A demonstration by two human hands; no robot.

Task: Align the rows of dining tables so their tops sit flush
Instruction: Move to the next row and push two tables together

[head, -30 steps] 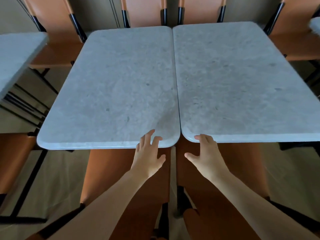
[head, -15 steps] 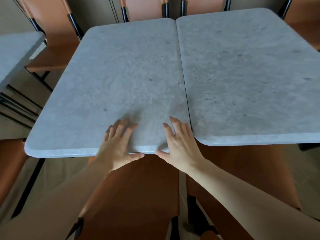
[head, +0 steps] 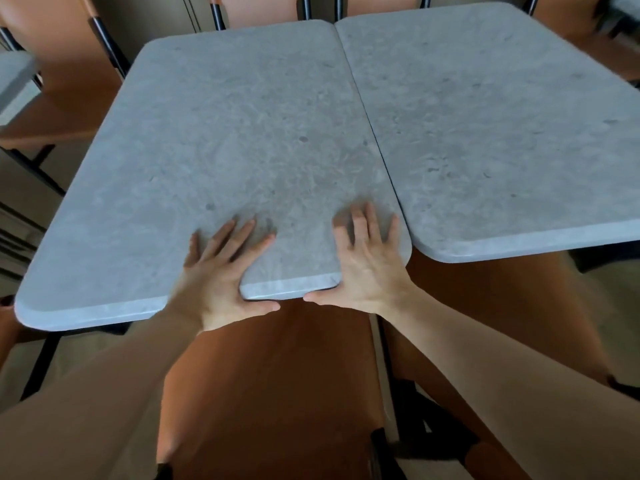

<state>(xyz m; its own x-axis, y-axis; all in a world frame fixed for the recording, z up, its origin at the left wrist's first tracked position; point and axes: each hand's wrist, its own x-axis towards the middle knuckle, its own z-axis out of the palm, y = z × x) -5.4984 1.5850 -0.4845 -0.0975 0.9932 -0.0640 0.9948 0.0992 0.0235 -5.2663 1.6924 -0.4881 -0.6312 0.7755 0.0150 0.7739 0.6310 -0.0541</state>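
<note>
Both hands are now sitting on the left counter; one second ago the right hand was on the near edge of the right counter, and the left hand was closer to the seam. Now the left hand is lying flat near the left counter's near edge, fingers spread wide and straight on the gray top, thumb sticking out under the rim. The right hand is lying flat too, fingers spread wide, right at that counter's near right corner, thumb also poking out below the edge. Neither hand is gripping anything; they are just pressing on the stone.

The two gray counters are sitting side by side, touching along a thin dark seam. The left counter's near edge is sticking out closer to the person than the right counter's near edge, so the near edges are not lining up. At the far end, the corners are looking about even.

A brown chair is standing below the left counter's near edge, between the arms. More brown chairs are standing past its far and left sides. Another gray counter is peeking in, well to the left.
</note>
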